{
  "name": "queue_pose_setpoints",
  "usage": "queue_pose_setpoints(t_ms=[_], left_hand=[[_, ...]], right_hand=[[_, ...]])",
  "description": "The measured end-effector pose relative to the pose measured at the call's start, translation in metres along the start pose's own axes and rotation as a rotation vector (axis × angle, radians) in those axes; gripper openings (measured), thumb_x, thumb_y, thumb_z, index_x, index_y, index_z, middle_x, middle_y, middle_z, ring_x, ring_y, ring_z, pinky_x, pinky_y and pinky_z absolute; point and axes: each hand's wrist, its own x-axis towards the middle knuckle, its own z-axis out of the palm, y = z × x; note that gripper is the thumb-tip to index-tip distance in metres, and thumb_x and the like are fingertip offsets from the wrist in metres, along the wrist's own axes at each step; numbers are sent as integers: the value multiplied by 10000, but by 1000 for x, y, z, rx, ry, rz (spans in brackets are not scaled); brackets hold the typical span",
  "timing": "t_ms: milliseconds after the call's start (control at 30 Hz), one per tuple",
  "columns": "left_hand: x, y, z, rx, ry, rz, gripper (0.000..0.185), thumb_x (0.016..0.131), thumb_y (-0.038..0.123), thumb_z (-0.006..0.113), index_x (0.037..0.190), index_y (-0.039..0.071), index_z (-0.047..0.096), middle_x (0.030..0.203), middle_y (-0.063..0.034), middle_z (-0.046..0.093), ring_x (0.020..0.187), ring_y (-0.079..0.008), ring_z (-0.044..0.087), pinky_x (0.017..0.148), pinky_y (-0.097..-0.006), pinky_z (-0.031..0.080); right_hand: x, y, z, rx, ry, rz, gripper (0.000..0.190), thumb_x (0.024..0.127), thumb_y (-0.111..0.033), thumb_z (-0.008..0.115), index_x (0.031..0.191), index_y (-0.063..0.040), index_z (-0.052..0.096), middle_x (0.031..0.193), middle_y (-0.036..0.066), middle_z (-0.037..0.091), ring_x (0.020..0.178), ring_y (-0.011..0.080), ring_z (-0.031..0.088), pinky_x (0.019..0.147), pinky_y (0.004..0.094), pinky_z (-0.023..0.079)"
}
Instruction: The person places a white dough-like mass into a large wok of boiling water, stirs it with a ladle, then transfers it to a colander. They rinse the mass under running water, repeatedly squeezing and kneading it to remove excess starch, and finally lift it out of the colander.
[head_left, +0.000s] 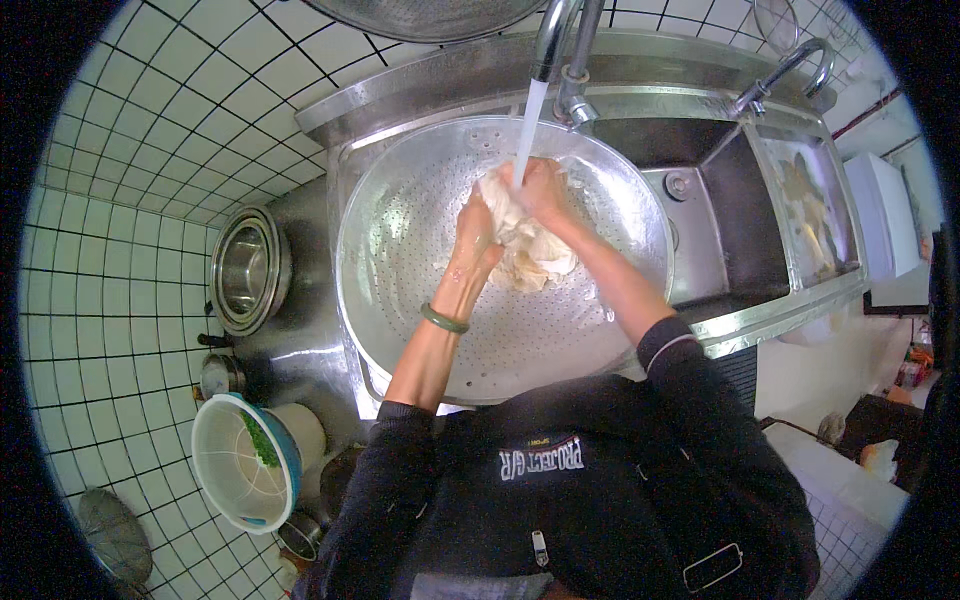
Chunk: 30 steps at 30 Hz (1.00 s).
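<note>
A bunched, wet, cream-white cloth (529, 251) lies in a large perforated metal colander (405, 300). My left hand (474, 232), with a green bangle at the wrist, grips the cloth's left side. On its upper right part my right hand (541, 191) is closed, fingers partly hidden by folds and water. A stream of water (531, 120) pours from the faucet (553, 45) onto the cloth beside my right hand.
Right of the colander is a steel sink basin (686, 225) with a drain; beyond it another basin (806, 210) holds water and pale items. At left stand nested metal bowls (277, 262) and a white-and-blue plastic basket (217, 495) with greens. A second faucet (821, 71) curves at upper right.
</note>
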Motion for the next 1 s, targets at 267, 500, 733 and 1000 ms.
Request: queue_pose_setpoints(t_ms=[267,500,733,1000], left_hand=[[-11,26,-28,-238,-290,-178,478,945,495,317,1149,106,506,1077,-74,579,972,-241,565,921,-413,440],[-15,-24,-3,17,48,-48,383,965,394,340,1153,96,490,1007,-44,588,911,-209,594,821,-365,499],[-64,92,-42,407,83,207,414,905,296,546,1197,6,500,1121,-98,584,1020,-213,583,865,-388,510],[-52,109,24,991,-187,179,392,853,395,599,1023,44,640,861,-103,670,841,-208,652,697,-324,532]], right_hand=[[-58,-66,-17,-122,-263,-384,218,769,-326,669,850,-123,675,1087,109,523,1118,268,452,914,365,421],[-10,-25,23,224,15,171,283,866,-327,559,714,-113,664,622,102,617,626,230,606,592,385,473],[22,66,-89,243,-113,384,314,867,-361,570,892,-70,686,697,114,642,640,188,593,644,336,468],[1,-35,-77,99,40,-629,284,833,-291,633,921,-23,671,824,88,676,754,192,609,708,350,464]])
